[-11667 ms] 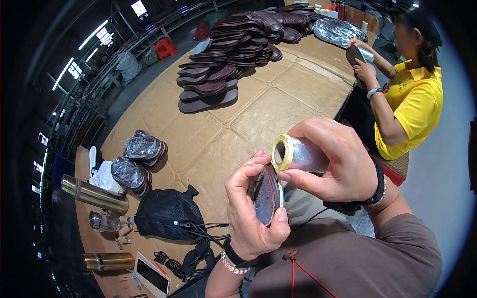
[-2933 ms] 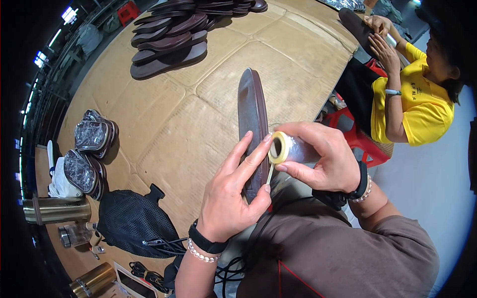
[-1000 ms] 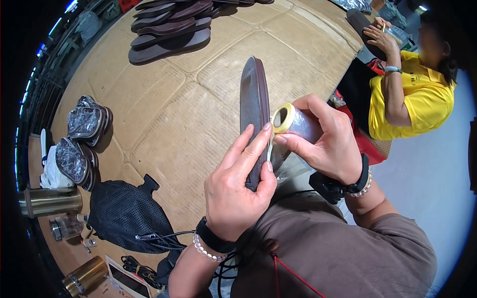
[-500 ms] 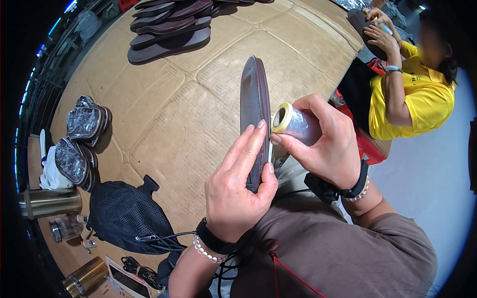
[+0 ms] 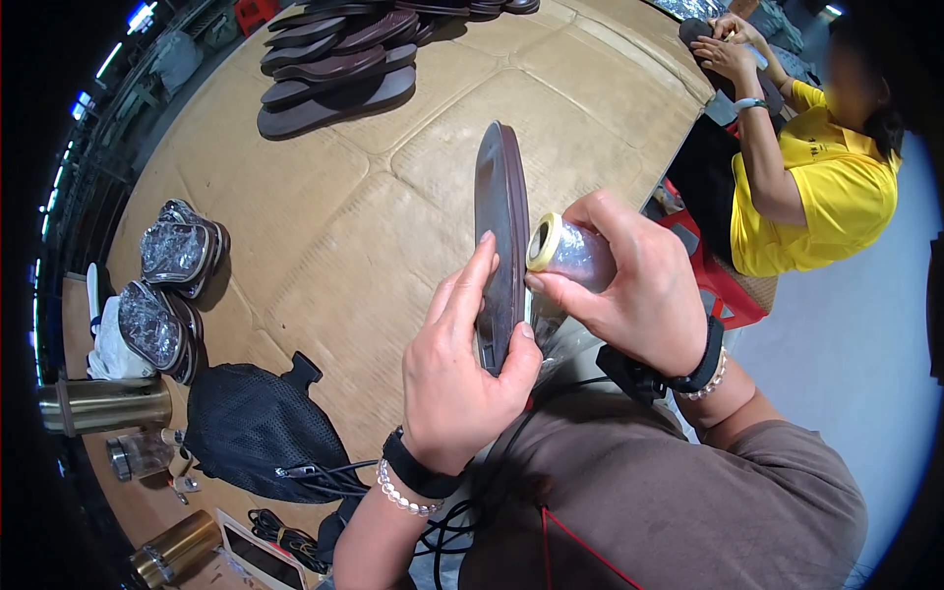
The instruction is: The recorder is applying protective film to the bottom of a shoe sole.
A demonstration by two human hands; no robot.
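A dark brown shoe sole [image 5: 500, 216] stands on edge over the near part of the table, its toe end pointing away from me. My left hand [image 5: 462, 364] grips its lower half, with the fingers along the left face and the thumb at the right edge. Close to the sole's right side, my right hand [image 5: 644, 280] is closed round a roll of clear film [image 5: 582, 258] with a pale yellow core end. The thumb tip of that hand is by the sole's edge; whether it touches cannot be made out. Some loose clear film [image 5: 560, 344] hangs below.
Several brown soles [image 5: 339, 98] lie stacked at the far left of the cardboard-covered table [image 5: 383, 236]. Film-wrapped bundles [image 5: 177, 251], a black mesh bag [image 5: 261, 428], metal flasks [image 5: 108, 405] and cables [image 5: 280, 536] line the left. A co-worker in a yellow shirt [image 5: 811, 192] sits at right.
The roll and my right hand have moved slightly left, along with the sole's lower part. My left fingertips have shifted left on the sole's face. The co-worker's hands have moved a little.
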